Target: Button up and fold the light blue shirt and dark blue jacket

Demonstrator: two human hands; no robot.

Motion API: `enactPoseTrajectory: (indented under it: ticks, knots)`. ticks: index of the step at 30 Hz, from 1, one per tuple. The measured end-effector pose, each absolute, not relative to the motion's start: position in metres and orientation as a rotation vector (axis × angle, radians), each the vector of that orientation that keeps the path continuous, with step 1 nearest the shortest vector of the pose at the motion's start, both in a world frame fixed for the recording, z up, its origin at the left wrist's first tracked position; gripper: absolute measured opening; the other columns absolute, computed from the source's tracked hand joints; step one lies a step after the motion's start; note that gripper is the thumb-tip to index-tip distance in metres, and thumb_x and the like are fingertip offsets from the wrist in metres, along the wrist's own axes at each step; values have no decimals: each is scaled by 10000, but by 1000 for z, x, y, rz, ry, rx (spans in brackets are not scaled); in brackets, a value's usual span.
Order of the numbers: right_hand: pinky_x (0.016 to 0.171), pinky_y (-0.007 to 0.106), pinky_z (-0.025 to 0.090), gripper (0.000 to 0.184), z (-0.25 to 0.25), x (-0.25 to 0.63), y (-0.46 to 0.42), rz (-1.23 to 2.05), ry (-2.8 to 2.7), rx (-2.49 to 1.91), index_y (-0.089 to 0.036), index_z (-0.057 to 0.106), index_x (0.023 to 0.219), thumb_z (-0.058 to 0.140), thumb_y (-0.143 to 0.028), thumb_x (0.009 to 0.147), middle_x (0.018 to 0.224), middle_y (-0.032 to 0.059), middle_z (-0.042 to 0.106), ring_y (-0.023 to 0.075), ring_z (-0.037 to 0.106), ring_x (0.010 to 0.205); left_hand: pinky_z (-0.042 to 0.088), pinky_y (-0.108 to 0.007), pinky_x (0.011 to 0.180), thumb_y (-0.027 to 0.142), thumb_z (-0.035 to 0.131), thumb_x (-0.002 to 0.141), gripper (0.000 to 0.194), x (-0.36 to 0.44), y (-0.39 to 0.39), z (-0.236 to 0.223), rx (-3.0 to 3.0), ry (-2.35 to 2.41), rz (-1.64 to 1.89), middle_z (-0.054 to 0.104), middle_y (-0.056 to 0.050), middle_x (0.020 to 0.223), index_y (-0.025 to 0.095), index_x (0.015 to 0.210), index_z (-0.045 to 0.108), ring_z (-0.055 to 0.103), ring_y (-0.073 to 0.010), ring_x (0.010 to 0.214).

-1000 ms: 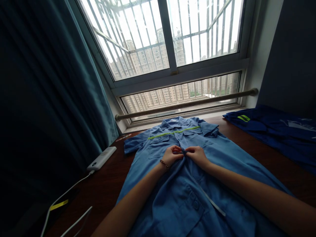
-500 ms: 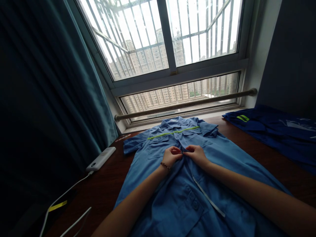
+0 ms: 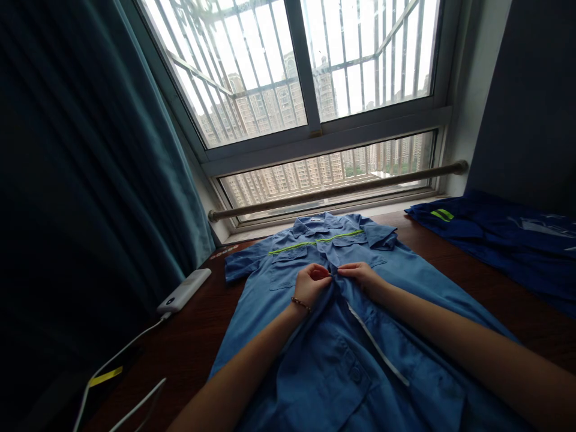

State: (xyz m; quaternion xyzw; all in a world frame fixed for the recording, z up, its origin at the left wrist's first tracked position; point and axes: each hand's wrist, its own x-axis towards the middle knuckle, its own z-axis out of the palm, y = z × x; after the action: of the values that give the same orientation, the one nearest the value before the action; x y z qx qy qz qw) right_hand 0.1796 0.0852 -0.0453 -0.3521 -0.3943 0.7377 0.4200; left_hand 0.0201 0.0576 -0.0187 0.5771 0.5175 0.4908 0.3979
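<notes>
A light-blue short-sleeved work shirt (image 3: 418,282) lies spread on a dark wooden surface, its collar toward the window and a yellow-green stripe across the chest. My left hand (image 3: 312,285), with a beaded bracelet at the wrist, pinches the front placket below the chest pockets. Close beside it, my right hand (image 3: 362,277) pinches the other front edge, thumb and fingertips together. The fingertips nearly meet; whatever small part lies between them is hidden. Nearer to me a white strip (image 3: 378,348) runs along the open front, and a buttoned flap (image 3: 355,372) shows on the cloth.
A white power bank (image 3: 185,291) with a white cable (image 3: 121,348) stands left of the shirt. Dark-blue folded clothing (image 3: 499,240) lies at the right. Behind are a window with a rail (image 3: 337,192) and, at left, a blue curtain (image 3: 171,198).
My right hand has shifted slightly up, and its fingers are straighter. The right front edge with the white strip is lifted a little more open. My left hand has barely moved.
</notes>
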Motion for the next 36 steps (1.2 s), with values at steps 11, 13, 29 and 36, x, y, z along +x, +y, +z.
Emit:
enactPoseTrajectory:
  ticks: [11, 13, 29, 36]
  knots:
    - [607, 212, 501, 294, -53, 179, 90, 1859, -999, -708, -125, 631, 906, 684, -141, 617, 771, 62, 669, 132, 625, 658, 470, -239, 651, 158, 724, 521, 253, 18, 61, -23, 1444, 1278, 1246, 635, -32, 682, 124, 732, 588, 604, -134, 657]
    - [539, 195, 481, 324, -54, 177, 89, 1805, -1049, -758, -139, 629, 897, 712, -165, 585, 753, 44, 665, 118, 610, 601, 470, -240, 645, 173, 733, 512, 256, 17, 61, -23, 1439, 1290, 1238, 639, -35, 676, 125, 721, 592, 604, -137, 651]
    - [654, 265, 467, 216, -48, 168, 71, 965, -1625, -980, -145, 626, 817, 570, -320, 703, 745, 42, 644, 162, 604, 696, 467, -233, 600, 187, 761, 459, 243, 19, 59, -29, 1225, 1261, 1217, 639, -26, 624, 122, 654, 632, 589, -125, 581]
    - [570, 230, 396, 115, -54, 159, 64, 585, -1801, -1029, -157, 582, 709, 475, -132, 676, 618, -6, 576, 116, 517, 573, 482, -239, 609, 244, 787, 446, 314, 29, 54, -23, 1015, 1202, 1252, 627, -38, 634, 110, 663, 604, 591, -126, 598]
